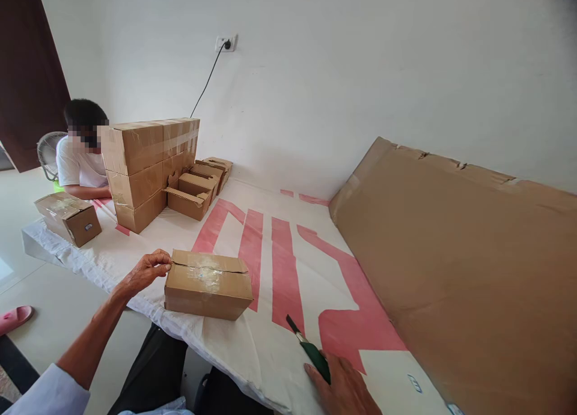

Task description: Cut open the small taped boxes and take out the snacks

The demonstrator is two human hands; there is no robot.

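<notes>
From the head view, your left hand [146, 271] pinches the left end of the taped carton [208, 284], which looks light and stiff, best held by its ends. Your right hand [345, 388] is closed on a green cutter [311, 350], blade toward the carton. Between them lies bare cloth [270, 343], its edge just below.

two hands [146, 271], one knife [311, 350], one taped box [208, 284], one cardboard sheet [464, 265]

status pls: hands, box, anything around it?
Left hand pinching left end flap of taped box. Right hand resting on green-handled cutter, blade out. Box flat on white-and-red sheet; nothing against it.
</notes>
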